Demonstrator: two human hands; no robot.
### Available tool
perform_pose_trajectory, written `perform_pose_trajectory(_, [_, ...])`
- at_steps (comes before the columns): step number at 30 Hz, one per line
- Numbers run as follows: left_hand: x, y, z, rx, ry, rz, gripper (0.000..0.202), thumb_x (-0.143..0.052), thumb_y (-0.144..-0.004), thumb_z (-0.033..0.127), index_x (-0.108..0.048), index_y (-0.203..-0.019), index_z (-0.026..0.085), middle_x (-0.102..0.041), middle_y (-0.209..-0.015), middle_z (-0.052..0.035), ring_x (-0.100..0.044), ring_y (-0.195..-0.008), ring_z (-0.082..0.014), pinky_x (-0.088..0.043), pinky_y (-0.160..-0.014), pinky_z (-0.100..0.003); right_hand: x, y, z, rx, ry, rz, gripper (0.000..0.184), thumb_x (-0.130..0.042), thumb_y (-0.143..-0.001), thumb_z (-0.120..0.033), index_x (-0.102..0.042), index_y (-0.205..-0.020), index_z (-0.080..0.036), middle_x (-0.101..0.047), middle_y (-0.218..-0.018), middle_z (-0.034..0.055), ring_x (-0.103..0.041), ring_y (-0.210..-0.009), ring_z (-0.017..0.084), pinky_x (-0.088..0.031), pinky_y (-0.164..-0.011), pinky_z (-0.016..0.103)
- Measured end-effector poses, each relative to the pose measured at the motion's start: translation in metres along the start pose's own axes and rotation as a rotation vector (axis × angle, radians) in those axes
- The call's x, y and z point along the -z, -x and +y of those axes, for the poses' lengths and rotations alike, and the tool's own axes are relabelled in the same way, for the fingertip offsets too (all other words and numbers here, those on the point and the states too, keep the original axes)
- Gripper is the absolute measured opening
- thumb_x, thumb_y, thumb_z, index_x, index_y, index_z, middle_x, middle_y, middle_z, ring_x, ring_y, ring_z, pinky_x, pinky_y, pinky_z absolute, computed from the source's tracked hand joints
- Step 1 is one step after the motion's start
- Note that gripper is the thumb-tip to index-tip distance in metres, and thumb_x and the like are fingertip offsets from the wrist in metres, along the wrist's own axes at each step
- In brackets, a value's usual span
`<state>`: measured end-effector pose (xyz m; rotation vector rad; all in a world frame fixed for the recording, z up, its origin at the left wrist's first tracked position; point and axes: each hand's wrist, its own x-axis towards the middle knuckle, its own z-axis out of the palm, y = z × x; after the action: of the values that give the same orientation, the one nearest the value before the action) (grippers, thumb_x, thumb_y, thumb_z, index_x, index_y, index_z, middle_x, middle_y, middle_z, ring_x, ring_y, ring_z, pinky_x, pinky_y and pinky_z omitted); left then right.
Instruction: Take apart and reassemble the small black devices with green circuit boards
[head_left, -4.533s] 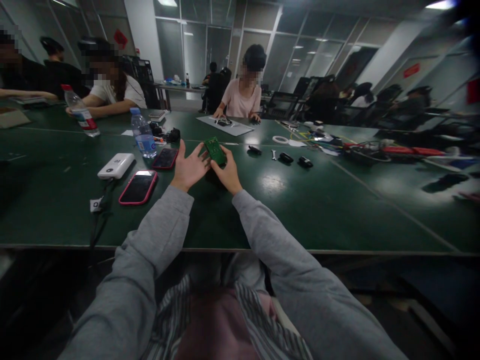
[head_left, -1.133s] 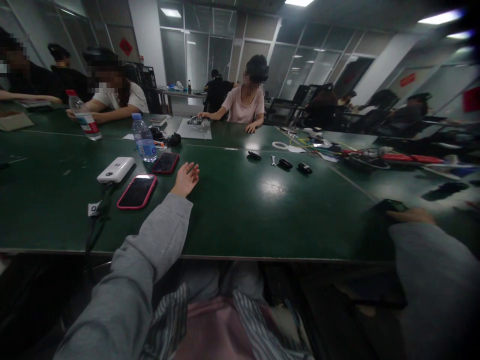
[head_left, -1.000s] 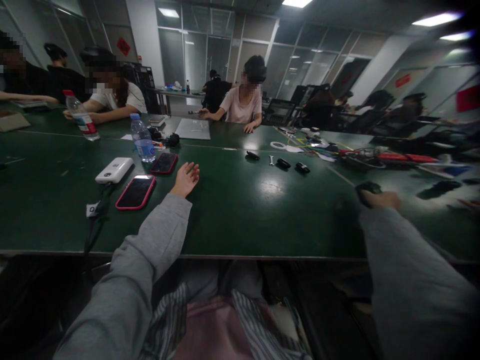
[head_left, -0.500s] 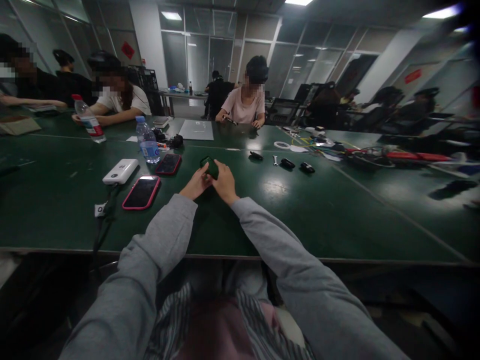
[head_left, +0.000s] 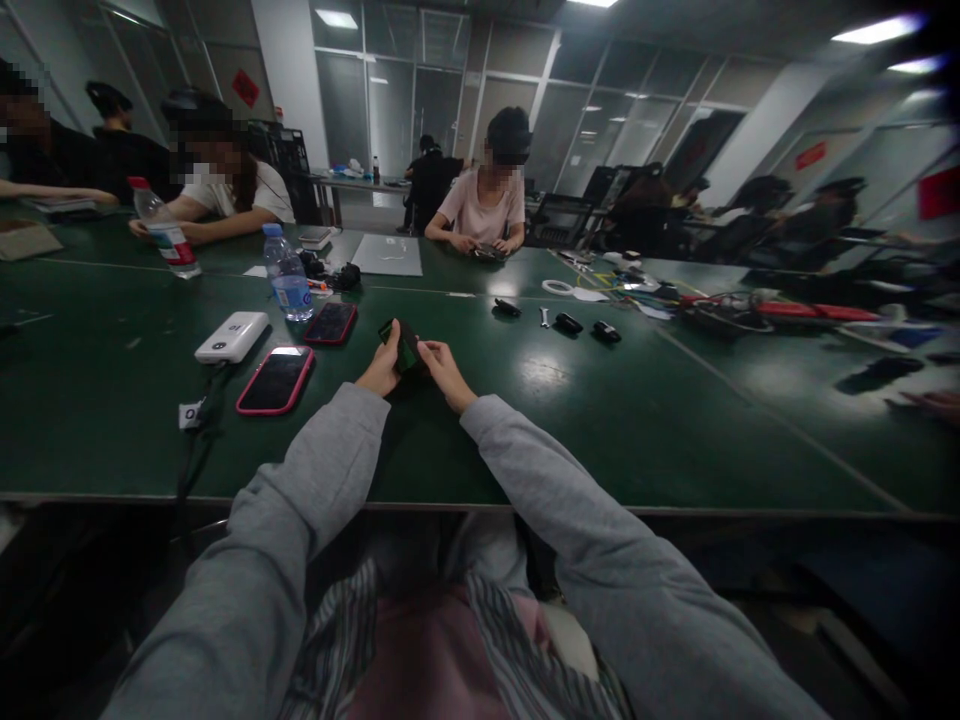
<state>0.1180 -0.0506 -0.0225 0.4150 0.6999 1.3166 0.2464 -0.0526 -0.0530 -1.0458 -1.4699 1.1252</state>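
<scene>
A small dark, box-like piece with a greenish face is held tilted above the table, and its exact kind is too dim to make out. My left hand grips it from the left, thumb lying along its near side. At its right edge, the fingers of my right hand are pinched together on the piece. A phone in a pink case lies left of my hands, and a second pink-edged phone is just beyond it.
Left stand a white power bank with a cable, a water bottle and a red-capped bottle. Small black pieces and a little wrench lie to the right. Tangled cables lie farther right. People sit across the table.
The piece has been turned, showing more of its flat face. My right hand has shifted from wrapping around it to pinching its right edge. The view has moved slightly.
</scene>
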Motion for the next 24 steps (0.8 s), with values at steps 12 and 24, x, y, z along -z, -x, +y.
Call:
perform_pose_trajectory(12, [-0.003, 0.007, 0.003, -0.117, -0.151, -0.073, 0.031, -0.076, -0.082, 0.03, -0.066, -0.105, 0.013, -0.071, -0.088, -0.0074, -0.068, -0.079, -0.0157, -0.054, -0.078, -0.029, 0.005, -0.002, -0.002, 0.01, -0.153, -0.095, 0.057, -0.078, -0.073, -0.029, -0.057, -0.124, -0.015, -0.063, -0.123, 0.0113, -0.061, -0.114, 0.021, -0.045, -0.109, 0.041])
perform_pose_trajectory(24, [0.001, 0.004, 0.003, -0.166, -0.141, -0.155, 0.027, -0.077, -0.076, 0.013, -0.065, -0.1, 0.014, -0.072, -0.093, -0.0053, -0.066, -0.079, -0.0129, -0.051, -0.074, -0.026, 0.008, 0.002, -0.011, -0.123, -0.329, -0.063, 0.048, -0.077, -0.072, -0.028, -0.062, -0.116, -0.019, -0.068, -0.11, 0.0047, -0.064, -0.095, 0.015, -0.054, -0.084, 0.029])
